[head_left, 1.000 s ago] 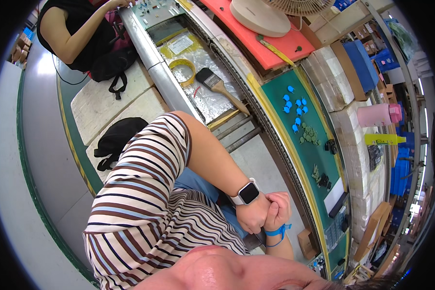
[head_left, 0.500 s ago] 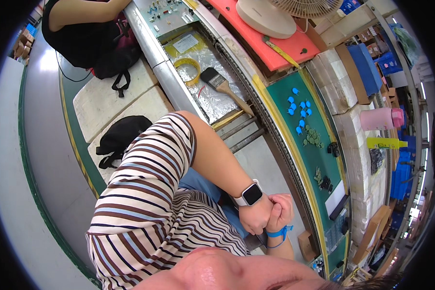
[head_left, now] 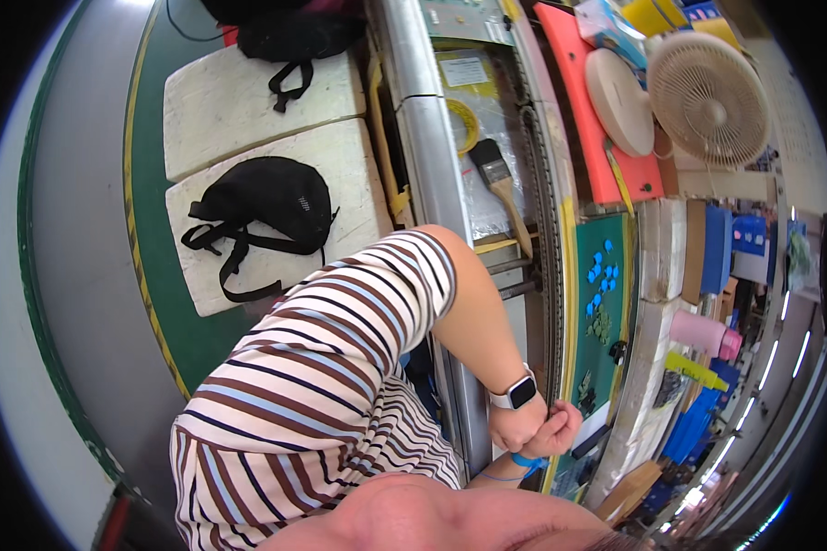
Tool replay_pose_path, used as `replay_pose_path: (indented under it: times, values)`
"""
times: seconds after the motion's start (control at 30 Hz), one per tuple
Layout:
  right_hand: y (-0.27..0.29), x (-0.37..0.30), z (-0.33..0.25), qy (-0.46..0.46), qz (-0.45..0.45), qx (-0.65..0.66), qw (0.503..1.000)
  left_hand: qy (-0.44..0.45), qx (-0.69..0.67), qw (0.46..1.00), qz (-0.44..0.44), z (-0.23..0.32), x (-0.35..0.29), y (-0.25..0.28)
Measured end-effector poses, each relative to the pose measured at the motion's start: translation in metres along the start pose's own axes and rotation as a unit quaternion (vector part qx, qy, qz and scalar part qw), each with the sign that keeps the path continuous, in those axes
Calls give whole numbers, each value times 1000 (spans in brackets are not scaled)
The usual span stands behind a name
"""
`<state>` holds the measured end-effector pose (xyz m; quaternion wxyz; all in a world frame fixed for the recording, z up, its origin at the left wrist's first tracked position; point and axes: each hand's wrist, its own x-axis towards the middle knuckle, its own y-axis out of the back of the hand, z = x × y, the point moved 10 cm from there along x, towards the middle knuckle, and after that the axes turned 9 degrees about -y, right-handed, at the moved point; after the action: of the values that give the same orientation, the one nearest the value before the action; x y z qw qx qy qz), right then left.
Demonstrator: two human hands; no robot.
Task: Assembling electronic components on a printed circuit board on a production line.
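My left hand (head_left: 516, 426), with a white-cased watch (head_left: 522, 393) at its wrist, is curled closed against my right wrist. Its fingertips meet the blue wrist strap (head_left: 529, 464) there, though the exact grip is partly hidden. A thin blue cord trails from the strap. My right hand (head_left: 557, 433) has its fingers bent inward, and I see nothing in them. Both hands are over the near side of the green bench strip (head_left: 599, 237). Farther along that strip lie loose blue disc-shaped parts (head_left: 603, 275) and a pile of dull green ones (head_left: 600, 325).
A paintbrush (head_left: 498, 174) and a yellow tape roll (head_left: 470, 125) lie on the plastic-covered line section. A fan (head_left: 708, 99) stands beside red foam (head_left: 560, 119). White foam blocks (head_left: 662, 248) border the bench. A black bag (head_left: 280, 207) rests on a white surface at left.
The view has swung, showing more of the black bag and fan; the co-worker's arm has left it. My hands stay together, now nearer the green strip, and my right fingers look looser.
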<state>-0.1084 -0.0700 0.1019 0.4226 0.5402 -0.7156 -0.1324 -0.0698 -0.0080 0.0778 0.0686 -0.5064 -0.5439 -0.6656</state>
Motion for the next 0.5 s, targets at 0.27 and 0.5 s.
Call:
replay_pose_path:
  times: [0.27,0.5]
  values:
    - [9,17,-43,23,87,-22,996,104,39,993,-26,-35,-8,3]
    - [-4,14,-24,-100,45,15,994,99,23,992,-80,-27,-4,3]
